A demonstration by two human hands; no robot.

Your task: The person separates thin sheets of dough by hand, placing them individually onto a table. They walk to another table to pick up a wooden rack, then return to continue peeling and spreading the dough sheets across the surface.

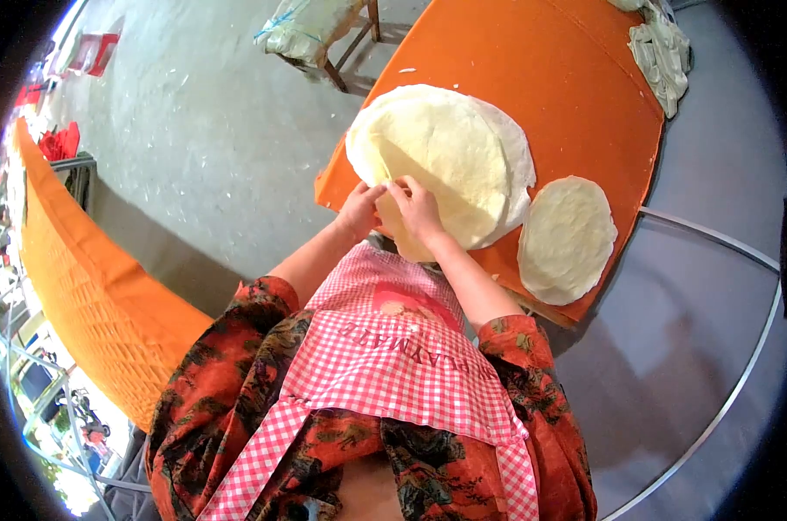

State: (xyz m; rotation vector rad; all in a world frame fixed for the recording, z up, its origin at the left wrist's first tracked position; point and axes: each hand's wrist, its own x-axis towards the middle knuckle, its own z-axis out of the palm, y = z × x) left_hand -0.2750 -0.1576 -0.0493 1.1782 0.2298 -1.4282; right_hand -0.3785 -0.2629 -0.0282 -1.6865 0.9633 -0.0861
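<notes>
A stack of large, thin, pale round flatbreads (pixel 463 161) lies on the orange-covered table (pixel 576 95), reaching over its near edge. Both hands are at the near left side of the stack. My left hand (pixel 361 210) pinches the raised edge of the top flatbread. Close beside it, my right hand (pixel 417 208) has its fingers closed on the same edge. Part of that sheet is folded up, and a flap hangs below the hands. To the right lies a smaller oval pile of flatbreads (pixel 567 239), which neither hand touches.
A wooden stool (pixel 311 30) with a plastic-wrapped seat stands beyond the table. Crumpled pale cloth or plastic (pixel 660 56) lies at the table's far right edge. An orange panel (pixel 98 295) runs along the left, and grey sheeting with a metal pole (pixel 714 234) is on the right.
</notes>
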